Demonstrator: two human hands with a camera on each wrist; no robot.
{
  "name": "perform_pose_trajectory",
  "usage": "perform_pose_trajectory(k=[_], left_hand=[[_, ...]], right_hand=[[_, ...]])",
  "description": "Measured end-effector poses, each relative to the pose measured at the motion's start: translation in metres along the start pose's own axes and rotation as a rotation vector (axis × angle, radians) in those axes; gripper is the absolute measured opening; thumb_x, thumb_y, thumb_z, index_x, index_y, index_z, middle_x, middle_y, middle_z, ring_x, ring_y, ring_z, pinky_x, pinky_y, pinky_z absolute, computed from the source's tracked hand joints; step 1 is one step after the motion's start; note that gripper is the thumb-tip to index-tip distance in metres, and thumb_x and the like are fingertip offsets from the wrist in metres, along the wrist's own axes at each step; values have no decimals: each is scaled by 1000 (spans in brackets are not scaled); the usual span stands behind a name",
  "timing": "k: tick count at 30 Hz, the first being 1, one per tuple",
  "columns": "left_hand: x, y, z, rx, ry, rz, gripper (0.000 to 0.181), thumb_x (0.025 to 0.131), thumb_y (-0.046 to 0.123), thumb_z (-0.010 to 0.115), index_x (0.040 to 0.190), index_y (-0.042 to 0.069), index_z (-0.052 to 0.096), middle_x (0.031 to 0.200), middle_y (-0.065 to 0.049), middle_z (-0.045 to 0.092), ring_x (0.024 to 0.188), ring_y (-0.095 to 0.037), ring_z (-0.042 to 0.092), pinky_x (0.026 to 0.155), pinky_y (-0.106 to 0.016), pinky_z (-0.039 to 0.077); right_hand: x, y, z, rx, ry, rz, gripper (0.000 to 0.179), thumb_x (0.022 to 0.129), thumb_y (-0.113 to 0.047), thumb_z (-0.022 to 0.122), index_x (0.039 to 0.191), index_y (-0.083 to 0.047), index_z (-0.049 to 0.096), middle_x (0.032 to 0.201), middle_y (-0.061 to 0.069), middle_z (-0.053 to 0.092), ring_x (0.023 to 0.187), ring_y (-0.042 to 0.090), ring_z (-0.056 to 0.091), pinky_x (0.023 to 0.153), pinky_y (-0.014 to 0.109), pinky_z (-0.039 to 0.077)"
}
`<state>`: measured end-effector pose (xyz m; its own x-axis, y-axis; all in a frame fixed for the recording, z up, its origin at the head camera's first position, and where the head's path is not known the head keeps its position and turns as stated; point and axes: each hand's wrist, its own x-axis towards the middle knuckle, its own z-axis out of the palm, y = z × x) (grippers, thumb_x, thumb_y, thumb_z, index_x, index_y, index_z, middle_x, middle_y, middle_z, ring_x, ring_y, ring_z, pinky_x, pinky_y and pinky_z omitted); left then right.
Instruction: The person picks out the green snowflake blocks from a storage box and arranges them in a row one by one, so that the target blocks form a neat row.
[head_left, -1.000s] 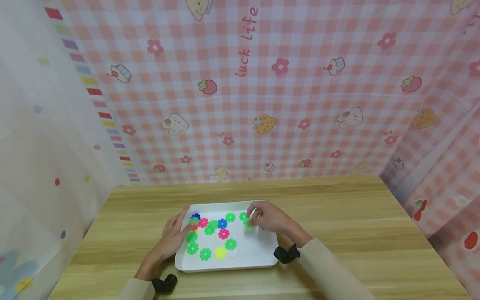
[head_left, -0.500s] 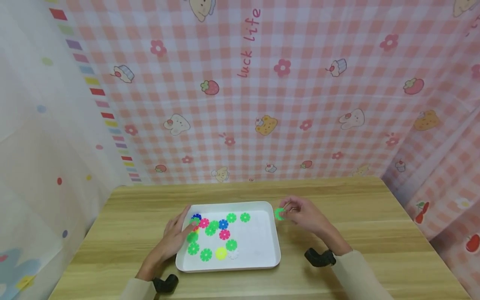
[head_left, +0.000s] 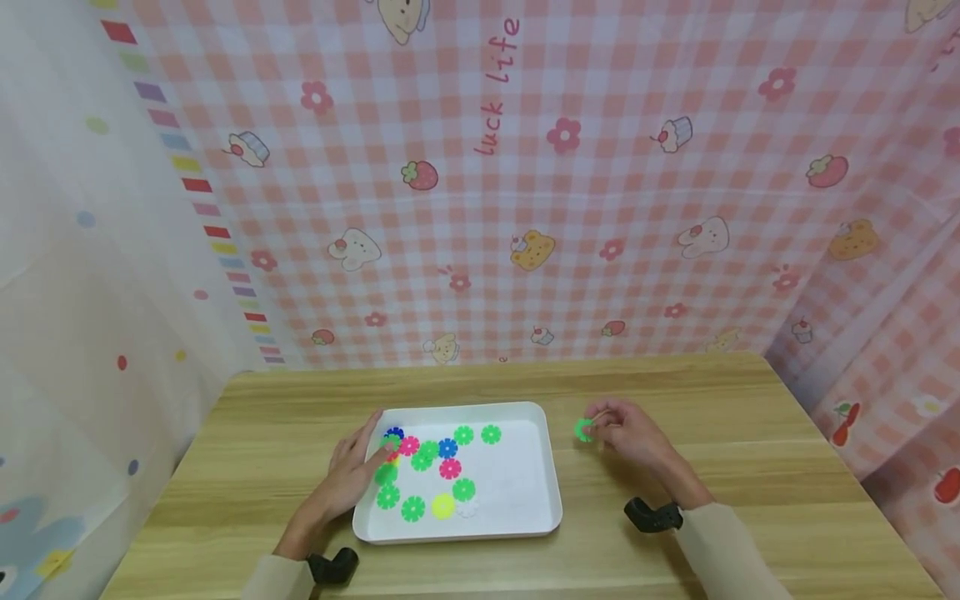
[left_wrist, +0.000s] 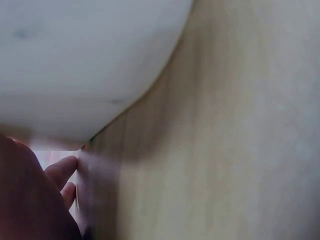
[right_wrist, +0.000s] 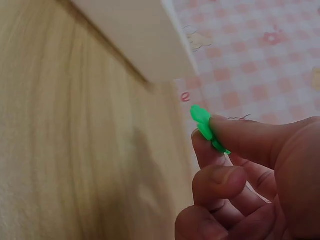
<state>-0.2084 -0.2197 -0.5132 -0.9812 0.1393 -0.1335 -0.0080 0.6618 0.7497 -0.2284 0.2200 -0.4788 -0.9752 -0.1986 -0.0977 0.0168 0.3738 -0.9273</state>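
Note:
Between thumb and fingers, my right hand (head_left: pixel 628 431) pinches a green notched plastic disc (right_wrist: pixel 204 123) above the table, to the right of the tray. My left hand (head_left: pixel 351 475) rests on the left side of the white tray (head_left: pixel 517 508), its thumb reaching over the rim by a green disc. Inside the tray lie several flat notched discs: mostly green, with pink ones, a blue disc (head_left: pixel 447 448), a yellow disc (head_left: pixel 443 506) and a clear one (head_left: pixel 468 507). Some at the upper left overlap, partly hidden by the left thumb.
The wooden table (head_left: pixel 675 383) extends around the tray on all sides. A pink checked cloth (head_left: pixel 570 192) hangs along its back edge, and more cloth hangs at left and right. Black camera mounts (head_left: pixel 654 515) sit at both wrists.
My right hand has lifted a green disc out of the tray's upper right and carried it rightward past the rim, slowing lately. The left hand has stayed at the tray.

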Motion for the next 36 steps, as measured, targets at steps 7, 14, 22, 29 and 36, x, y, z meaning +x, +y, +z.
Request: perform_pose_trajectory(k=[7,14,22,29,36], left_hand=[[0,0,0,2,-1,3,70,105,47,41,161,23,7,164,-18,13,147,-43,5,113,-70,2],[1,0,-1,3,-10,4,71,105,48,41,161,22,7,164,-18,13,148,-43,2,114,-67,-3],[1,-1,-1,-4,-3,-9,70,104,47,42,161,24,7,164,-18,13,147,-43,5,112,-71,2],[1,-3,-1,-3,-10,-5,70,105,47,42,161,23,7,164,-19,12,149,-45,-1,114,-69,-4],[3,-4,0,8,-14,-5,70,105,47,41,161,24,6,165,-18,12,149,-44,-1,114,-67,-6]], right_hand=[[9,14,5,-8,-3,-19,18,91,-6,68,103,5,60,80,6,66,61,13,49,52,22,40],[12,20,14,-86,32,2,14,88,-5,70,99,0,63,82,6,69,73,15,56,65,26,43],[15,23,18,-88,30,25,14,88,-5,70,99,1,64,81,6,67,75,15,57,71,29,43],[12,23,20,-114,52,4,12,87,-5,70,97,1,64,78,5,66,74,16,57,72,30,44],[12,25,24,-180,104,-20,12,86,-5,72,94,-2,64,78,4,62,73,15,54,69,29,43]])
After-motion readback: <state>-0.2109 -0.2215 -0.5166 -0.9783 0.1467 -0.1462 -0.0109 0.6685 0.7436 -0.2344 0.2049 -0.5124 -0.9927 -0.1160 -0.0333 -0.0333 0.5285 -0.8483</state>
